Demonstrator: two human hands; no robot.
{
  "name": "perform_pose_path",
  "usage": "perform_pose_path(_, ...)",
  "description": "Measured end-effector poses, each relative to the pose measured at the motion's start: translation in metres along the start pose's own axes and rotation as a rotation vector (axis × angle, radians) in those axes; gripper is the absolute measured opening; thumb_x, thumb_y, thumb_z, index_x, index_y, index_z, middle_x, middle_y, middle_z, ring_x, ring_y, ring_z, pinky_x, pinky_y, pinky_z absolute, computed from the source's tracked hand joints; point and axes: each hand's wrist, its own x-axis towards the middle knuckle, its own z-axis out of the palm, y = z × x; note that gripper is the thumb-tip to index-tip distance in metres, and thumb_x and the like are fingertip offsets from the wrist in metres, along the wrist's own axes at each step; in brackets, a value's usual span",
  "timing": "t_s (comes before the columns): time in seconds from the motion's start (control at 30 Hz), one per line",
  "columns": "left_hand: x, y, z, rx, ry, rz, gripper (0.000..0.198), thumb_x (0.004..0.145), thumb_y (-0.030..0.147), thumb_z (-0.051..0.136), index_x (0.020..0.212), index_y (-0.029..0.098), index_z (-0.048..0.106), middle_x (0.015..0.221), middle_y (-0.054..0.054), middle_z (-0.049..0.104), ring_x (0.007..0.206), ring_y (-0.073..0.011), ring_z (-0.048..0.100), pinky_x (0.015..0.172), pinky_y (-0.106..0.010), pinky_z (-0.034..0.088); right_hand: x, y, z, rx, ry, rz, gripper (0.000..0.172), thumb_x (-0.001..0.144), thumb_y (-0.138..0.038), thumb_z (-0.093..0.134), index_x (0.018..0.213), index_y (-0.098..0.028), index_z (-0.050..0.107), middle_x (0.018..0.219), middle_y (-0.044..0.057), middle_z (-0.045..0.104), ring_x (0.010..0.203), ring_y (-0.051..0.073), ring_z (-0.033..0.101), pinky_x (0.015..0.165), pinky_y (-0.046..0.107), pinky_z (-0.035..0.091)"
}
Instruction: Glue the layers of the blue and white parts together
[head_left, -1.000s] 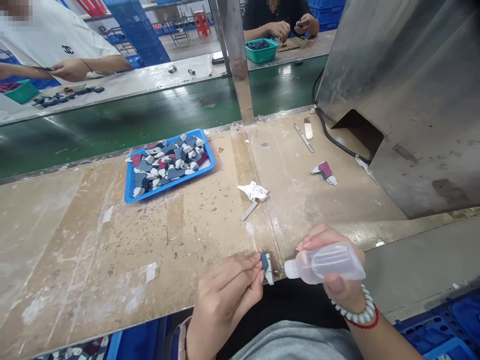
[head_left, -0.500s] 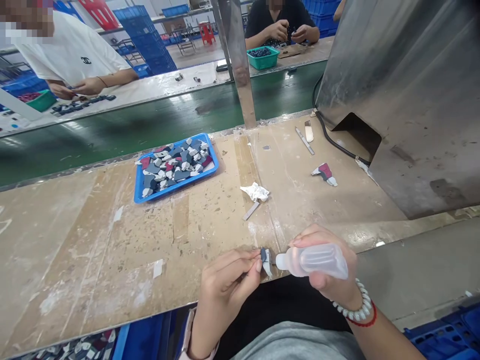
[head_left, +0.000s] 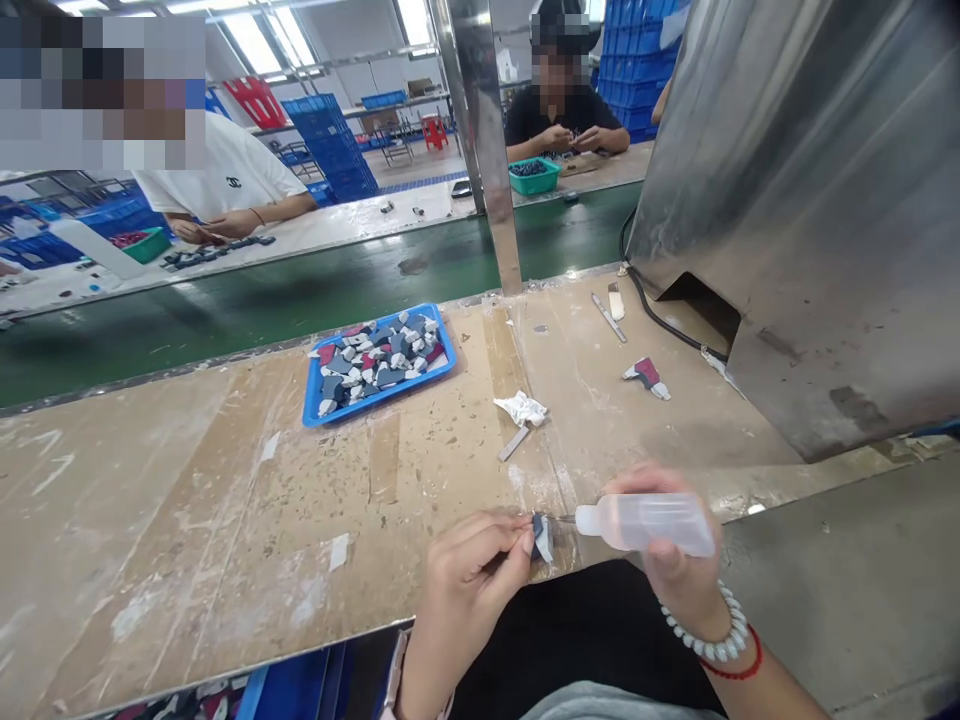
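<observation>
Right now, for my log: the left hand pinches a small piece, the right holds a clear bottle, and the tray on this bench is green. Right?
No: the head view shows the tray is blue. The left hand pinches the small piece; the right hand holds the bottle.

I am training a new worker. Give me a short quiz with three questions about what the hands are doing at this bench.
1. Fill in: the tray of loose pieces is ___ in colour.
2. True or false: the right hand holds a clear bottle.
3. The bottle's nozzle points: A at the small piece pinched in the left hand; B at the tray; C straight upward.
Key: 1 blue; 2 true; 3 A.
</observation>
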Motion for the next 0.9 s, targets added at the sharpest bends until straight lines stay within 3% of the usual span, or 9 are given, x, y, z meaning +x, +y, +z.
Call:
perform_pose_path(0.1,-0.004,0.002,0.001,0.051,0.008,0.039,0.022,0.096,0.012,0.059,0.077,0.018,0.068,0.079,-0.003,0.076,0.082,-0.0177,0.076,0.072,-0.026,0.062,0.002,-0.006,-0.005,0.119,0.165,0.122,0.037,0.087,-0.030,0.075,0.120,-0.029,0.057,0.110,0.003,0.057,0.087,0.017,0.067,0.068,0.027,0.063)
perform_pose_path(0.2,-0.015,0.004,0.004,0.163,0.039,0.069,0.014,0.096,0.013,0.060,0.089,0.019,0.070,0.093,-0.005,0.077,0.093,-0.0206,0.074,0.082,-0.032,0.062,0.008,-0.016,-0.015,0.227,0.300,0.417,0.044,0.075,-0.019,0.087,0.106,-0.028,0.057,0.115,0.001,0.057,0.109,0.021,0.066,0.093,0.030,0.061)
perform_pose_path(0.27,-0.025,0.002,0.006,0.328,0.064,0.116,0.013,0.096,0.013,0.061,0.101,0.021,0.070,0.107,-0.006,0.076,0.100,-0.0232,0.073,0.092,-0.042,0.059,0.013,-0.020,-0.025,0.260,0.306,0.587,0.046,0.075,-0.024,0.088,0.108,-0.027,0.057,0.114,0.001,0.060,0.105,0.020,0.067,0.091,0.026,0.061)
perform_pose_path(0.33,-0.034,-0.001,0.007,0.485,0.058,0.186,0.020,0.097,0.014,0.061,0.115,0.022,0.068,0.113,-0.004,0.075,0.103,-0.0240,0.072,0.100,-0.048,0.054,0.019,-0.021,-0.034,0.284,0.286,0.664,0.045,0.076,-0.027,0.088,0.109,-0.027,0.057,0.112,0.001,0.062,0.091,0.016,0.068,0.080,0.023,0.062)
perform_pose_path(0.4,-0.041,-0.004,0.008,0.551,0.033,0.241,0.027,0.098,0.017,0.061,0.124,0.021,0.064,0.113,-0.003,0.076,0.105,-0.0241,0.071,0.099,-0.046,0.054,0.025,-0.020,-0.042,0.320,0.258,0.677,0.039,0.078,-0.028,0.086,0.105,-0.026,0.057,0.110,0.000,0.063,0.083,0.013,0.065,0.077,0.022,0.062)
perform_pose_path(0.5,-0.045,-0.008,0.011,0.542,0.055,0.239,0.028,0.099,0.019,0.061,0.127,0.019,0.062,0.113,-0.003,0.076,0.108,-0.0241,0.070,0.092,-0.040,0.057,0.030,-0.017,-0.048,0.377,0.135,0.710,0.035,0.085,-0.039,0.079,0.108,-0.025,0.057,0.109,0.002,0.065,0.094,0.016,0.066,0.086,0.026,0.060)
perform_pose_path(0.63,-0.043,-0.006,0.013,0.417,0.143,0.157,0.020,0.101,0.019,0.055,0.119,0.020,0.064,0.105,-0.003,0.076,0.102,-0.0212,0.070,0.088,-0.035,0.057,0.031,-0.012,-0.040,0.133,0.136,0.653,0.058,0.087,-0.060,0.071,0.130,-0.028,0.048,0.107,0.005,0.071,0.095,0.015,0.068,0.086,0.021,0.055)
perform_pose_path(0.77,-0.038,0.004,0.010,0.376,0.165,0.050,0.018,0.104,0.020,0.050,0.117,0.019,0.062,0.099,-0.004,0.072,0.090,-0.0180,0.068,0.078,-0.030,0.055,0.025,0.000,-0.028,-0.088,0.129,0.536,0.091,0.074,-0.050,0.087,0.142,-0.034,0.030,0.108,0.005,0.071,0.097,0.023,0.070,0.086,0.035,0.055)
perform_pose_path(0.9,-0.032,0.019,0.007,0.359,0.206,0.073,0.017,0.104,0.021,0.049,0.114,0.017,0.062,0.090,-0.005,0.069,0.081,-0.0170,0.063,0.074,-0.029,0.050,0.016,0.009,-0.033,-0.267,0.074,0.515,0.088,0.073,-0.048,0.087,0.141,-0.032,0.033,0.116,0.010,0.069,0.111,0.030,0.065,0.100,0.050,0.049)
